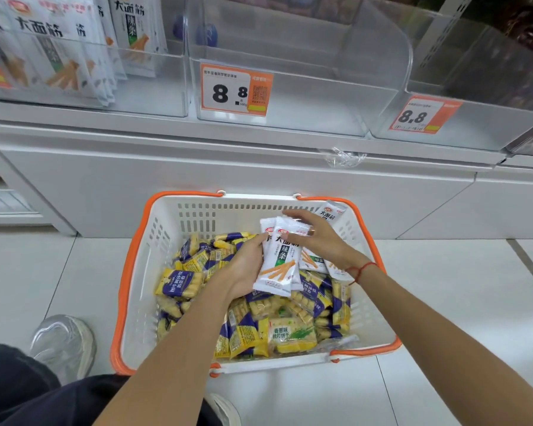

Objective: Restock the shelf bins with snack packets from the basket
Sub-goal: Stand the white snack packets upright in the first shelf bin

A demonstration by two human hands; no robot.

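White snack packets (pixel 279 259), several in a fanned stack, green and orange print: held upright over the basket, gripped along their left edge by the left hand (pixel 243 269), fingers curled round them. Right hand (pixel 316 238): fingers spread and bent over the top right of the same stack, touching the uppermost packets; whether it truly grips them cannot be told. Red string bracelet (pixel 359 269) on the right wrist. Further white packets (pixel 316 261): lying in the basket just under the right hand; one more (pixel 331 212) leaning on the far basket wall beyond the right fingertips. Yellow-and-purple snack packets (pixel 250 329): loose heap filling the basket floor beneath and to the left of both hands. Basket (pixel 166 229): white slotted plastic, orange rim and handles, standing on the pale tiled floor (pixel 443 302) below both forearms. Shelf (pixel 197 139): white, beyond the basket, well above the hands. Clear bin (pixel 290 96), directly ahead of the hands: orange price tag (pixel 236 90) reading 8.8 on its front. Clear bin (pixel 154 87), ahead and left of the left hand: holds matching white packets (pixel 59 47) standing upright. Clear bin (pixel 474 124), ahead and right of the right hand: second 8.8 tag (pixel 420 115). Pale shoe (pixel 63 342): on the floor, left of the left forearm.
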